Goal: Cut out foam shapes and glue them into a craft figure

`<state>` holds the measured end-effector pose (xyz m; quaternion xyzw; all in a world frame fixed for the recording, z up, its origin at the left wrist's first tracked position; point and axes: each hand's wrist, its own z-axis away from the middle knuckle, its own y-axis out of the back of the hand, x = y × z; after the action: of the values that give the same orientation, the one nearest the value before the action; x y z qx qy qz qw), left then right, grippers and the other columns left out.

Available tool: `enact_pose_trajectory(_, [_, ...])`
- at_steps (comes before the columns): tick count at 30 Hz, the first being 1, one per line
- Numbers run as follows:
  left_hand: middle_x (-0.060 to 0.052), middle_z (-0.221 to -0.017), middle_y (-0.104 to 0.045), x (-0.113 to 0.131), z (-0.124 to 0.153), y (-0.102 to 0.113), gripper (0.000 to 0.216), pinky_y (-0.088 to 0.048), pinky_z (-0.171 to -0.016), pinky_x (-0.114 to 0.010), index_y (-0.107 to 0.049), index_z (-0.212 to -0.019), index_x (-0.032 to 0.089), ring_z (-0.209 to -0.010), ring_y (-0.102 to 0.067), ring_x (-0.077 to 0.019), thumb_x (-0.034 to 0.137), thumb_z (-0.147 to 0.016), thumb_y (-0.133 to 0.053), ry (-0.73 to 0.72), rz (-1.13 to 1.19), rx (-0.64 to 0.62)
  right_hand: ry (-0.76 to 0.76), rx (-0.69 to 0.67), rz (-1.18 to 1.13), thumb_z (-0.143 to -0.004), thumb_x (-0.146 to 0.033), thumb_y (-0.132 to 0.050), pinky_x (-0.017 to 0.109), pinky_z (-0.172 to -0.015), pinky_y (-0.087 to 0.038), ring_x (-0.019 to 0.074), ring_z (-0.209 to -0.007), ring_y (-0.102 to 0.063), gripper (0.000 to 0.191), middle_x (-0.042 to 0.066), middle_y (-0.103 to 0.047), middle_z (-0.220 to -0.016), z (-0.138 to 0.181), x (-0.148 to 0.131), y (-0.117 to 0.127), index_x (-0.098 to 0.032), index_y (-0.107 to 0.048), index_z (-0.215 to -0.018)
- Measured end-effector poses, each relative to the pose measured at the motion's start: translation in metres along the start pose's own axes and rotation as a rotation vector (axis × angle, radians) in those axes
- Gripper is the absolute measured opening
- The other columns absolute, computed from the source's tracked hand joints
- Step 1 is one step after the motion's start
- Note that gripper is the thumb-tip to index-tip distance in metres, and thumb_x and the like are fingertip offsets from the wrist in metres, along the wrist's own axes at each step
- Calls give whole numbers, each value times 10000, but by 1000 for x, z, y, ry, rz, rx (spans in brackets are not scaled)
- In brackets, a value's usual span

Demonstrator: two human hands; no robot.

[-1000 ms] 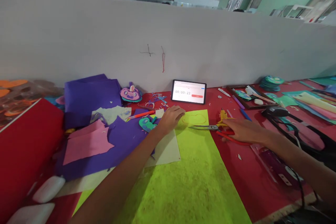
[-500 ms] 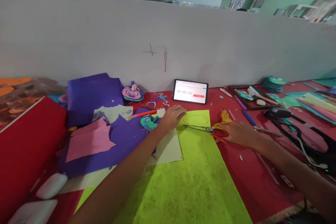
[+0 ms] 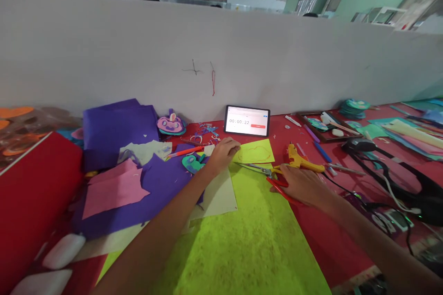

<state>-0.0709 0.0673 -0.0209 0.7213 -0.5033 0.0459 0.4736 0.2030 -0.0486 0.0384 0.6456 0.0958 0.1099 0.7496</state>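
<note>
Some tbl (image 3: 311,227) rm; L hand (image 3: 224,154) holds sheet (image 3: 256,152) edge, R hand (image 3: 302,184) scissors (image 3: 265,171).

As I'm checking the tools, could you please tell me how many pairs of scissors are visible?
1: the scissors in the right hand, blades at the yellow sheet; more may be hidden.

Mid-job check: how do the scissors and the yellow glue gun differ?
The scissors are held in the right hand; the glue gun lies on the red table just beyond that hand. The scissors have slim metal blades; the glue gun has a bent yellow body. Both are hand tools.
</note>
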Motion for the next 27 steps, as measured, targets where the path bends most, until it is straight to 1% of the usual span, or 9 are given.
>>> enact_pose_trajectory(5, [-62, -880, -666, 0, -1, 1, 170, -502, -767, -298, -719, -921, 169, -834, -623, -175, 188, -946, -552, 27, 31, 19, -48, -1, -5, -986, -607, -415, 376, -683, -484, 378, -894, -749, 476, 151, -777, -997, 0, -13, 6, -205, -646, -1091])
enact_pose_trajectory(10, [-63, -887, -646, 3, 0, 6, 149, -496, -802, -321, -719, -886, 176, -876, -612, -190, 199, -932, -580, 91, 46, 97, -89, -75, 67, -989, -588, -439, 351, -657, -457, 359, -840, -755, 456, 136, -781, -896, 1, -18, 7, -211, -677, -1086])
enact_pose_trajectory(12, [-59, -859, -629, 4, 0, 8, 135, -489, -782, -321, -720, -857, 177, -855, -601, -191, 203, -917, -602, 118, 49, 122, -94, -82, 64, -991, -573, -450, 357, -665, -462, 364, -869, -754, 447, 142, -780, -948, 2, -20, 7, -201, -669, -1108])
enact_pose_trajectory(16, [-39, -793, -610, 7, 0, 10, 128, -477, -718, -298, -716, -801, 180, -780, -592, -172, 184, -891, -625, 145, 73, 124, -102, -39, 51, -993, -556, -464, 383, -711, -487, 388, -991, -729, 461, 191, -747, -1096, 5, -25, 7, -148, -634, -1125])
enact_pose_trajectory(20, [-31, -789, -608, 7, -1, 11, 134, -474, -716, -292, -714, -788, 185, -774, -594, -164, 187, -890, -627, 162, 103, 127, -130, -9, 43, -997, -561, -457, 399, -744, -499, 392, -1016, -720, 477, 204, -745, -1061, 3, -31, 6, -128, -630, -1100])
enact_pose_trajectory(24, [-32, -820, -607, 7, -1, 11, 109, -479, -734, -290, -719, -793, 182, -789, -598, -159, 171, -871, -644, 174, 134, 132, -166, 7, 23, -958, -657, -476, 397, -745, -506, 389, -1007, -722, 555, 203, -748, -1072, -3, -35, 3, -148, -645, -1104])
enact_pose_trajectory(27, [-32, -828, -605, 6, -1, 11, 107, -478, -724, -285, -719, -794, 185, -791, -600, -160, 179, -869, -644, 192, 147, 137, -172, 3, 24, -947, -685, -473, 403, -763, -504, 382, -990, -727, 571, 184, -759, -1046, -5, -37, 3, -174, -666, -1112])
